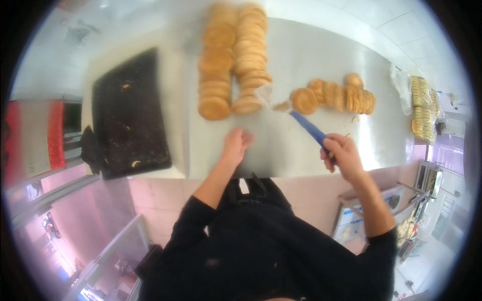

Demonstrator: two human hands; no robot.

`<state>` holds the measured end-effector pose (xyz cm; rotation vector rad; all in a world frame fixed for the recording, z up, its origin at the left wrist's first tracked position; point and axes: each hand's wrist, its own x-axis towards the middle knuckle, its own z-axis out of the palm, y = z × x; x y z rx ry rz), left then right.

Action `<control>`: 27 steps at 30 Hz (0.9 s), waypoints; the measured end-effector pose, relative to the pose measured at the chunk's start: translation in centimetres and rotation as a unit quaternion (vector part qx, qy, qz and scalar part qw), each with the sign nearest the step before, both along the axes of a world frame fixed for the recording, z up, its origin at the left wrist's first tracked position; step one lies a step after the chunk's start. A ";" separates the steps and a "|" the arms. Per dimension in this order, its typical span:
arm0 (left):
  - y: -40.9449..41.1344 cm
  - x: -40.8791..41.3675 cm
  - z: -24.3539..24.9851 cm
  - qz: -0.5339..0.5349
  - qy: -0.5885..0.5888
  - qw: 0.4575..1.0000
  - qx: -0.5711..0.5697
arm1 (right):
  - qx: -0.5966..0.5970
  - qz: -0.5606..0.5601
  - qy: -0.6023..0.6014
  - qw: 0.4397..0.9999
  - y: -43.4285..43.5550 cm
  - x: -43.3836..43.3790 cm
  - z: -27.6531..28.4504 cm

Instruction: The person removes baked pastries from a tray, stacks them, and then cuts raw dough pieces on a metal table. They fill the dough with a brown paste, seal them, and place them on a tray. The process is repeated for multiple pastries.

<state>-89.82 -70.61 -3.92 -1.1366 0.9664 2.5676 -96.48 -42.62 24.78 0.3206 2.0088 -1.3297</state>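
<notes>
My right hand (pixel 342 155) grips the blue handle of a brush-like tool (pixel 309 128); its pale, blurred head lies beside a round flat bread (pixel 304 101). Over the metal worktop (pixel 211 150), my left hand (pixel 237 145) is held with nothing in it, its fingers somewhat apart and blurred. Beyond it stretch two long rows of round golden breads, a left row (pixel 214 108) and a right row (pixel 248 104). A clear plastic piece (pixel 263 94) touches the right row. More breads (pixel 359 99) lean in an overlapping line at the right.
At the left lies a dark baking tray (pixel 130 120) with crumbs on it. Packed goods in clear plastic (pixel 421 101) stand past the worktop's right end. Small bread scraps (pixel 355 119) are scattered near the right-hand breads. The worktop's near edge runs just before my body.
</notes>
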 end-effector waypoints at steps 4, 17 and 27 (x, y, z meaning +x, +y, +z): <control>0.0 -2.5 -3.9 0.011 0.002 0.998 0.058 | 0.204 0.030 0.234 0.950 -2.0 4.5 -10.6; -0.3 -6.4 -1.9 -0.020 0.007 0.999 0.037 | 0.181 -0.073 0.273 0.942 -13.5 5.7 -21.0; 1.2 -7.0 -3.7 -0.062 -0.028 0.997 -0.020 | 0.084 -0.051 0.198 0.975 -5.4 4.8 -31.0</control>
